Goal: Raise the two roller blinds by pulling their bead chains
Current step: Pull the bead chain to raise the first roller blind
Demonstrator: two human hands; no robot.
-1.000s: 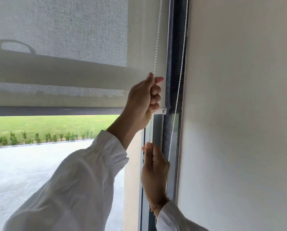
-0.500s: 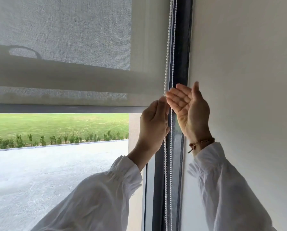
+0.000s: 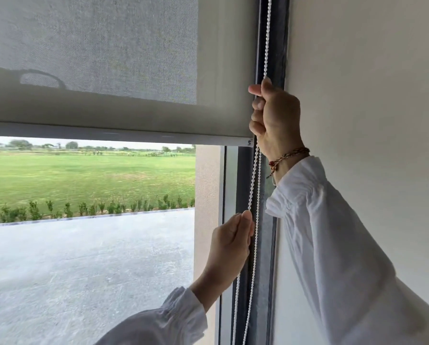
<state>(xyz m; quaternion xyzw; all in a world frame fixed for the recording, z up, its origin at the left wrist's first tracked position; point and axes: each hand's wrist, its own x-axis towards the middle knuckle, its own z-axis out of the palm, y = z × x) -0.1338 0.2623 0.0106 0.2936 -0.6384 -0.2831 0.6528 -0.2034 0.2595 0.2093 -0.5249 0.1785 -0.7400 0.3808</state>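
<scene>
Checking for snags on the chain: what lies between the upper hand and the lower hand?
In the head view, only bead chain runs between the right hand above and the left hand below, passing the blind's bottom bar.

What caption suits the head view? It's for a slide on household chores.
Both hands, right hand above left hand, grip the bead chain beside a half-raised roller blind.

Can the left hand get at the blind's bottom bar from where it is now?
Probably yes: the left hand sits just below the bottom bar, nothing between them, though it is pinching the bead chain.
</scene>
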